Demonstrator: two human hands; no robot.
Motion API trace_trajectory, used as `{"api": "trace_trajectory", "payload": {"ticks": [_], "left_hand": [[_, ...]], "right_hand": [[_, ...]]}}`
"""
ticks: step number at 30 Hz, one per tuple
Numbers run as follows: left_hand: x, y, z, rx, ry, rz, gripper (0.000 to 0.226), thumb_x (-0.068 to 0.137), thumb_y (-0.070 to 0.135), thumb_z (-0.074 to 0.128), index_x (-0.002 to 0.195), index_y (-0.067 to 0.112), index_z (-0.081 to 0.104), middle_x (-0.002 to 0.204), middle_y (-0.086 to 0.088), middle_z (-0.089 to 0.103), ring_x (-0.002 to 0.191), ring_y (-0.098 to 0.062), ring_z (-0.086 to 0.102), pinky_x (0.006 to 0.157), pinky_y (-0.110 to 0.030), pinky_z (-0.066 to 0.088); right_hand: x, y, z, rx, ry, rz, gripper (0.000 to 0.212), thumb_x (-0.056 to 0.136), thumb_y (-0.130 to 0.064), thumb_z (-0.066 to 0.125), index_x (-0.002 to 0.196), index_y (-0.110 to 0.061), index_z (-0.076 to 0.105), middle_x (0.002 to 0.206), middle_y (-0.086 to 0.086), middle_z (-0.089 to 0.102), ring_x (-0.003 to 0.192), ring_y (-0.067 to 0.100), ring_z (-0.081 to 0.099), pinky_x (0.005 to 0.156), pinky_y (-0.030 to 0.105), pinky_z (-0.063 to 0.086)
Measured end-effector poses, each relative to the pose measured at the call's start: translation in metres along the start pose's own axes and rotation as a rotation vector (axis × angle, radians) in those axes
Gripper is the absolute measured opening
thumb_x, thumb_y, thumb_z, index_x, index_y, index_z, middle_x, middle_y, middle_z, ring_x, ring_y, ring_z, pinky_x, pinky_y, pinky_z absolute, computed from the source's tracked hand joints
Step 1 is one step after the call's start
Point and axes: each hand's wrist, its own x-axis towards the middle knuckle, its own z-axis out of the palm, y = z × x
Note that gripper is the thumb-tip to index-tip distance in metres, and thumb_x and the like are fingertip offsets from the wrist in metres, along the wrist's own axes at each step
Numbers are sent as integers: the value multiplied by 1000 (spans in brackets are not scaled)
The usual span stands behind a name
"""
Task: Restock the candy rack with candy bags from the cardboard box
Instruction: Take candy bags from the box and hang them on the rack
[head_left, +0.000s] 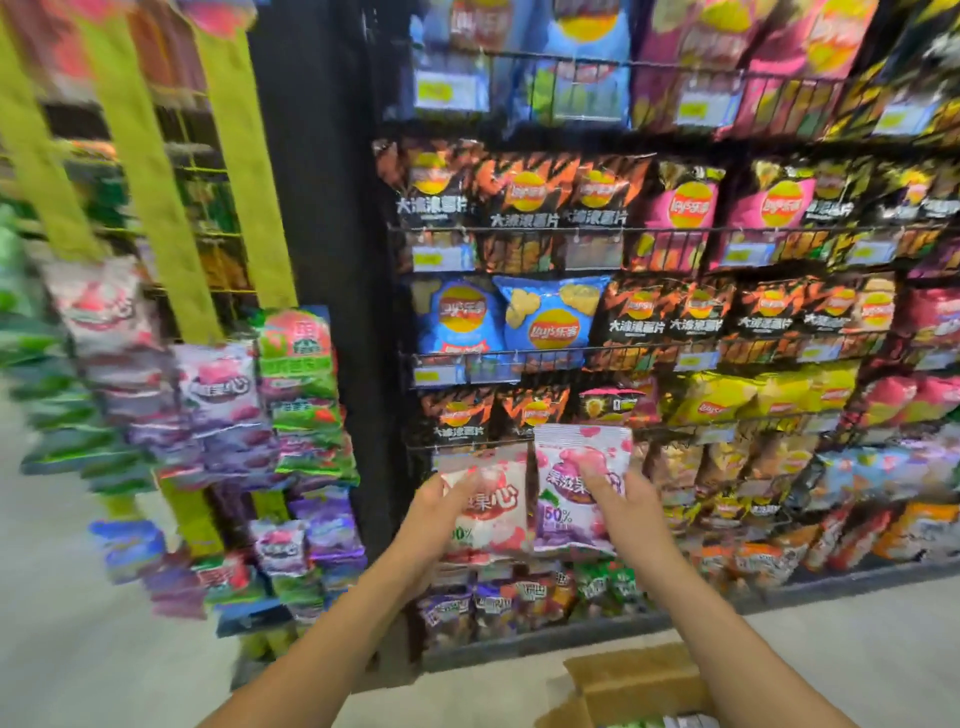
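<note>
My left hand (434, 506) grips a white-and-red candy bag (491, 512) by its left edge. My right hand (621, 506) holds a white-and-purple candy bag (574, 467), fingers curled over its front. Both bags are raised side by side in front of the lower shelves. The candy rack (218, 415) hangs at the left on yellow-green strips, with several purple, green and pink candy bags clipped on; it looks blurred. The cardboard box (639, 680) stands open on the floor at the bottom right, below my right forearm.
A black wire shelf unit (649, 228) full of chip bags fills the middle and right. A black post (317, 208) separates it from the candy rack. Small snack packs (519, 597) fill the lowest shelf. Pale floor (78, 649) lies at the lower left.
</note>
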Motion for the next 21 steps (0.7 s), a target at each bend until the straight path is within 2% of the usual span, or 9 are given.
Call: {"api": "trace_trajectory", "payload": {"ticks": [2, 4, 6, 8, 10, 13, 17, 19, 21], "left_hand": [[0, 9, -31, -38, 82, -32, 24, 99, 34, 68, 112, 14, 73, 100, -8, 81, 92, -26, 78, 92, -50, 61], [2, 17, -64, -26, 152, -29, 29, 103, 33, 63, 117, 8, 70, 101, -11, 81, 88, -27, 79, 79, -40, 62], [2, 28, -97, 5, 207, 14, 30, 105, 33, 59, 115, 6, 70, 103, -11, 80, 86, -16, 78, 70, -26, 59], [-1, 40, -133, 30, 247, 45, 27, 107, 31, 55, 106, 9, 71, 94, -6, 79, 74, -2, 75, 60, -15, 53], [0, 50, -170, 49, 268, 48, 32, 108, 35, 53, 101, 9, 71, 91, -7, 80, 76, -9, 77, 62, -22, 56], [1, 62, -226, 50, 328, 66, 40, 108, 39, 51, 100, 7, 73, 92, -10, 81, 82, -25, 79, 71, -35, 60], [8, 71, -292, 57, 383, 90, 42, 108, 41, 50, 99, 8, 74, 91, -9, 81, 79, -20, 79, 62, -28, 59], [11, 72, -320, 45, 414, 103, 41, 108, 44, 51, 98, 13, 76, 90, -6, 82, 84, -21, 79, 71, -32, 61], [14, 73, -346, -17, 442, 98, 39, 107, 43, 53, 97, 15, 77, 89, -7, 82, 85, -27, 80, 79, -42, 63]], "right_hand": [[6, -14, 28, 9, -31, -24, 61, 91, -60, 63, 135, -18, 59, 127, -10, 66, 121, 13, 60, 98, 27, 46], [10, -29, 60, 20, -71, -60, 58, 93, -57, 63, 135, -18, 58, 125, -12, 65, 113, 3, 61, 92, 10, 47], [13, -44, 93, 32, -105, -71, 46, 94, -52, 64, 128, -21, 62, 120, -14, 67, 108, -1, 63, 84, 8, 47], [14, -61, 127, 41, -139, -86, 26, 97, -41, 64, 119, -27, 63, 114, -18, 69, 99, -13, 63, 74, 3, 46], [17, -74, 163, 39, -159, -124, 21, 99, -37, 63, 119, -31, 63, 111, -23, 68, 98, -16, 63, 71, 0, 44], [21, -89, 219, 10, -196, -155, 28, 99, -40, 62, 125, -29, 64, 116, -19, 70, 104, -7, 65, 74, 3, 45], [23, -114, 288, 21, -221, -165, 30, 99, -38, 63, 127, -28, 64, 117, -21, 69, 103, -12, 64, 75, 0, 45], [22, -126, 319, -1, -222, -180, 38, 97, -44, 64, 130, -26, 64, 121, -17, 70, 110, -5, 64, 84, 7, 48], [23, -134, 346, 1, -216, -172, 53, 93, -54, 65, 133, -20, 63, 125, -10, 68, 115, 5, 64, 95, 24, 50]]}}
